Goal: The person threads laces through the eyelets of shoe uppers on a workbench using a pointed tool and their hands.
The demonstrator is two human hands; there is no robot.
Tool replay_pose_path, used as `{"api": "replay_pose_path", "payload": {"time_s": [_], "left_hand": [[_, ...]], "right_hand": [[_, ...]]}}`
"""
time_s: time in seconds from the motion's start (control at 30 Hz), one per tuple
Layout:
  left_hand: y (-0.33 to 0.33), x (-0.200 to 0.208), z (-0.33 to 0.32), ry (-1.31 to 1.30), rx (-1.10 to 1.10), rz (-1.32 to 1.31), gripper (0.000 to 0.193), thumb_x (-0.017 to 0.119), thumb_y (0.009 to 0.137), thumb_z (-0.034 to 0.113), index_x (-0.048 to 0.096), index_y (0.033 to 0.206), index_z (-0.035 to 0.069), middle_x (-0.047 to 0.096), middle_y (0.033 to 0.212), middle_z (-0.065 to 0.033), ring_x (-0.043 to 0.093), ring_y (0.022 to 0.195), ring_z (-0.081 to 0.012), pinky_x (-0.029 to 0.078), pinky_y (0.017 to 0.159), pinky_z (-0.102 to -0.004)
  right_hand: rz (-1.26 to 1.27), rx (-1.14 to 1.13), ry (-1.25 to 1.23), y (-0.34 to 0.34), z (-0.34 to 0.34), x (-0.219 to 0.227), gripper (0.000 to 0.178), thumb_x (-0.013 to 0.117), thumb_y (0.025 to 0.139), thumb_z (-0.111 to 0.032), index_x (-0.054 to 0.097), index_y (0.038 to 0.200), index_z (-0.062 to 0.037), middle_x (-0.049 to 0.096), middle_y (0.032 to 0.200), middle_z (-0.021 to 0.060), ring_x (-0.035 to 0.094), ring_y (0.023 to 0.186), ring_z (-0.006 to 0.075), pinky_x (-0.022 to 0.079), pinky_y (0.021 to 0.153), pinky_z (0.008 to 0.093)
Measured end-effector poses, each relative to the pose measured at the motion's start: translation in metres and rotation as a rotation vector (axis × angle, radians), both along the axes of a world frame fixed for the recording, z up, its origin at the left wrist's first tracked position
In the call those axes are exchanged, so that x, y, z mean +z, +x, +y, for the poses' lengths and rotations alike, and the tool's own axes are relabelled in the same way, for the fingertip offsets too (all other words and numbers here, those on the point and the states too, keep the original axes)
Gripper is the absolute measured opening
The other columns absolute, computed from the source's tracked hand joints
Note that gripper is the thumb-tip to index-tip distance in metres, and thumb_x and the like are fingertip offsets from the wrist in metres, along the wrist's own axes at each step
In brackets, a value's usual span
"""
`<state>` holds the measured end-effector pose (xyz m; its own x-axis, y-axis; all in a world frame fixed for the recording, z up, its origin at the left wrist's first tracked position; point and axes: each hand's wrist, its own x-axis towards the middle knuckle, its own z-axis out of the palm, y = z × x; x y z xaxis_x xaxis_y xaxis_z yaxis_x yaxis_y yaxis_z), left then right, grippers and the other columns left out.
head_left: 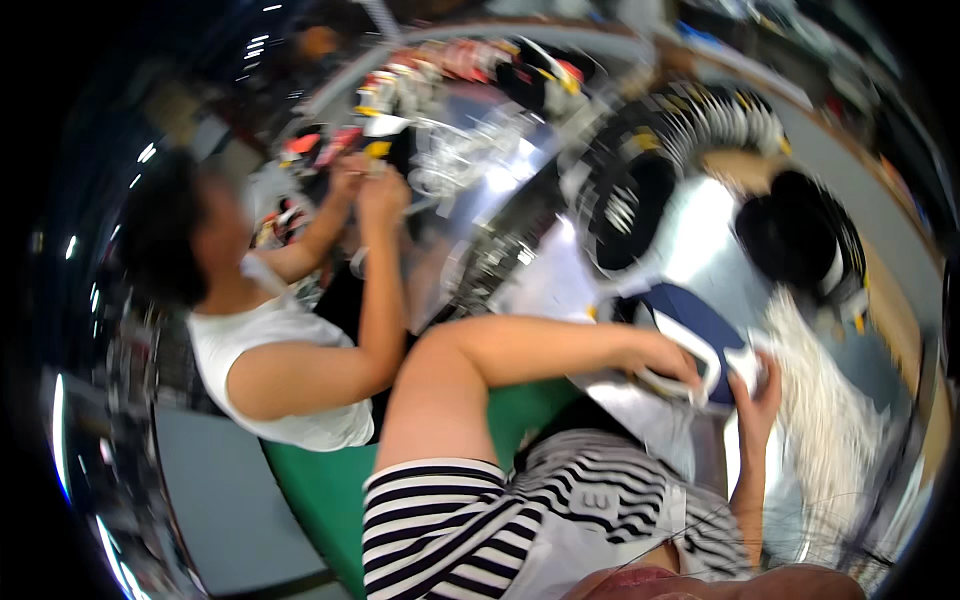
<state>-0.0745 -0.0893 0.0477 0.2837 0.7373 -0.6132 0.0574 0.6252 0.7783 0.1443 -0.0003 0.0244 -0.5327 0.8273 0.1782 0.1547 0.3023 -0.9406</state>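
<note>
Room: a dim, cluttered workroom, blurred by motion, with bright streaks of light down the left side; a grey panel [230,500] stands low at the left, and a green surface [305,490] lies between the two people.
Bench: a shiny, pale metal bench [705,235] runs across the far side, glaring where the light hits it.
Dark stack: black curved pieces [625,210] with pale edges and yellow bits fan out in an arc beyond the hands.
Second stack: more black pieces [795,235] sit to its right, near the raised edge.
White strands: a long, loose bundle [825,400] spills over the bench just right of the right hand.
Co-worker: someone in a white sleeveless top [280,350] sits at the left, both hands [375,190] raised close together by a white tangle [470,160]; red and white pieces [430,75] line up farther off.
Navy piece: a curved panel [700,318] with a white band [690,345], between the wearer's two hands, over the near part of the bench.
Left hand: fingers [665,358] curled narrow on the piece's near white edge, holding it.
Right hand: fingers [755,395] upright at its right end, slightly parted around something white; I cannot tell whether they grip.
</note>
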Motion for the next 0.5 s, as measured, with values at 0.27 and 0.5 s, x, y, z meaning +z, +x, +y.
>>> {"api": "replay_pose_path", "payload": {"time_s": [0.27,0.5], "left_hand": [[-0.010,-0.062,0.079,0.366,0.290,0.461,0.013,0.069,0.082,0.010,0.071,0.093,0.002,0.071,0.082,-0.0073,0.065,0.075,-0.0147,0.050,0.069,-0.0282],[-0.004,-0.054,0.081,0.431,0.360,0.335,0.008,0.071,0.080,0.002,0.069,0.087,0.000,0.069,0.083,-0.0051,0.062,0.074,-0.0132,0.050,0.071,-0.0282]], "right_hand": [[0.084,-0.128,-0.319,-0.012,0.079,-0.050,0.049,0.078,0.079,-0.016,0.054,0.119,-0.0006,0.063,0.106,0.0107,0.059,0.094,0.0151,0.048,0.082,0.0264],[0.095,-0.084,-0.471,0.000,0.082,-0.036,0.045,0.077,0.081,-0.016,0.054,0.118,-0.0028,0.062,0.098,0.0119,0.060,0.082,0.0132,0.049,0.069,0.0247]]}}
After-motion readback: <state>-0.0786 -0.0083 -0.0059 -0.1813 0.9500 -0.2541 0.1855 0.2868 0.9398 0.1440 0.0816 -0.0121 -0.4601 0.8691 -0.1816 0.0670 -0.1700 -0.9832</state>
